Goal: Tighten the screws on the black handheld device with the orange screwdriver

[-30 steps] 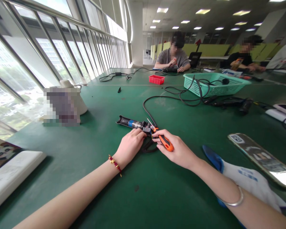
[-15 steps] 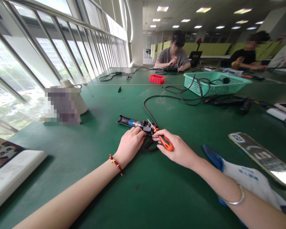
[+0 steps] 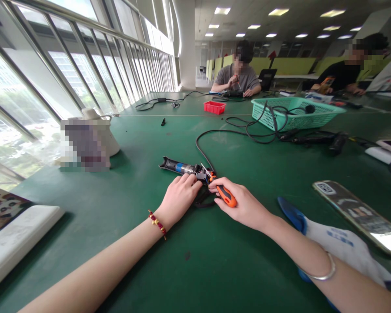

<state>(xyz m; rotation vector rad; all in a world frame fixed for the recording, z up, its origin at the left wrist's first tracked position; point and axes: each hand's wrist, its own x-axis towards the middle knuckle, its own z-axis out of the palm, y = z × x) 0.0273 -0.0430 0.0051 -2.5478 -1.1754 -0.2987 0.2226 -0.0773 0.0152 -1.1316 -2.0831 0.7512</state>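
Note:
An opened black corded device (image 3: 182, 168) lies on the green table, its blue-banded, silvery inner parts exposed. My left hand (image 3: 181, 195) is closed over its near end, fingertips pressed on the parts beside a small grey block (image 3: 201, 176). In my right hand (image 3: 244, 202) is an orange and black screwdriver (image 3: 226, 195), its thin shaft pointing up and left over the device's right end. What the tip touches I cannot make out. A black cable (image 3: 198, 141) runs from the device toward the back right. A dark curved piece (image 3: 204, 202) lies just below, partly hidden by my fingers.
To the right lie a phone (image 3: 355, 213) and a white and blue glove (image 3: 332, 239) under my forearm. Farther back are a teal basket (image 3: 296, 119) with cables and a red tray (image 3: 215, 107). A white container (image 3: 112, 139) stands left. Two people sit across the table.
My left fingers have shifted very slightly to the right on the device. My right hand and the screwdriver hold nearly the same place. The person at the far right has leaned right.

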